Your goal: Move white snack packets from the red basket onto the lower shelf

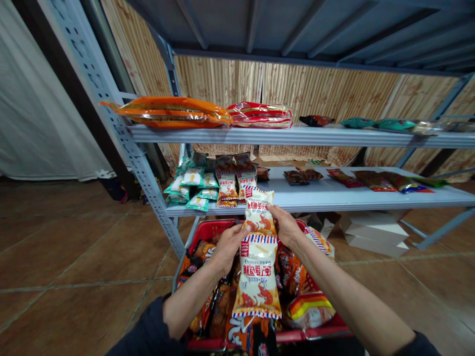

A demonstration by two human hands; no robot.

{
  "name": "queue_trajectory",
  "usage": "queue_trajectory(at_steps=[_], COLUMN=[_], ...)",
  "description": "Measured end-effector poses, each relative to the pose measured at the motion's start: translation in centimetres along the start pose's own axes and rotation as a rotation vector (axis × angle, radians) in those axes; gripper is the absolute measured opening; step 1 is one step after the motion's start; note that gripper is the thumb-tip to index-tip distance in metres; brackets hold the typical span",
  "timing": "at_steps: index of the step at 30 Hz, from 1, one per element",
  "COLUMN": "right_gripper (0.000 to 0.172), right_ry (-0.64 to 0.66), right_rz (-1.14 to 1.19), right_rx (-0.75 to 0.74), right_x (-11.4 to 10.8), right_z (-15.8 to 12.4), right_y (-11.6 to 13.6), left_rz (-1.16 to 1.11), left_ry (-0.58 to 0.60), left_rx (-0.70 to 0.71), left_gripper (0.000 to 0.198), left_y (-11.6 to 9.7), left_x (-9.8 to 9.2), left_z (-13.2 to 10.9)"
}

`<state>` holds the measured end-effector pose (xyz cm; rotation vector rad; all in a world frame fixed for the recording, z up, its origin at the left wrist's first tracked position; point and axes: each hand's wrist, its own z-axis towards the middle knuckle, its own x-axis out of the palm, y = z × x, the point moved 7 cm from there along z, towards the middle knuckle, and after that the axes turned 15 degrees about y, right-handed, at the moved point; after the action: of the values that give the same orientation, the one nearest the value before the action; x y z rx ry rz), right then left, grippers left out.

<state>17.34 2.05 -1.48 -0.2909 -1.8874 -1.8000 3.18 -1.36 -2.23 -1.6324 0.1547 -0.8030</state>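
My left hand point(227, 248) and my right hand point(285, 225) grip the two sides of a cream-coloured snack bag point(260, 213) with red lettering and striped ends. A second, matching bag point(258, 277) hangs below it, seemingly joined end to end. Both are over a red shopping basket point(218, 223) filled with orange-and-black snack packets point(293, 272). Just beyond my hands, similar cream bags point(227, 185) stand at the edge of the lower shelf point(293, 198). Green-and-white packets point(193, 176) are piled to their left.
A blue-grey metal rack post point(144, 183) rises at the left. The upper shelf point(208, 135) carries a large orange bag point(174, 112) and a red-and-clear bag point(261, 115). Dark packets point(302, 175) lie further right on the lower shelf. White boxes point(373, 230) sit on the floor beneath.
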Motion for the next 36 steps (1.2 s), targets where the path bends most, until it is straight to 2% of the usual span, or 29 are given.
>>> queue_trajectory(at_steps=[10, 13, 16, 18, 22, 26, 30, 33, 36], right_gripper=[0.032, 0.045, 0.069, 0.075, 0.063, 0.058, 0.052, 0.052, 0.052], right_ry=[-0.04, 0.002, 0.06, 0.085, 0.019, -0.02, -0.036, -0.051, -0.044], right_rz=[0.022, -0.012, -0.065, -0.091, -0.116, -0.1, -0.077, -0.068, -0.06], right_rx=[-0.041, -0.07, -0.065, -0.062, -0.053, -0.043, -0.043, -0.032, -0.024], right_x=[-0.3, 0.5, 1.4, 1.8, 1.5, 1.2, 1.1, 0.8, 0.6], right_z=[0.2, -0.3, -0.8, -0.9, -0.9, -0.9, -1.0, -1.0, -1.0], right_y=[-0.3, 0.0, 0.1, 0.1, 0.0, -0.2, 0.0, 0.2, 0.1], left_rz=[0.094, 0.123, 0.102, 0.087, 0.059, 0.036, 0.061, 0.083, 0.056], left_ry=[-0.167, -0.212, -0.226, -0.223, -0.119, -0.038, -0.038, -0.069, -0.048], left_rx=[0.046, 0.052, 0.044, 0.04, 0.065, 0.048, 0.01, -0.005, -0.003], left_gripper=[0.044, 0.04, 0.038, 0.039, 0.041, 0.04, 0.036, 0.037, 0.038], left_y=[-0.1, -0.3, -0.5, -0.5, -0.4, -0.1, -0.1, -0.1, 0.0], left_x=[-0.8, -1.2, -1.2, -1.2, -0.5, -0.3, -0.5, -0.7, -0.4], left_z=[-0.4, -0.4, -0.3, -0.3, -0.1, -0.2, -0.3, -0.4, -0.4])
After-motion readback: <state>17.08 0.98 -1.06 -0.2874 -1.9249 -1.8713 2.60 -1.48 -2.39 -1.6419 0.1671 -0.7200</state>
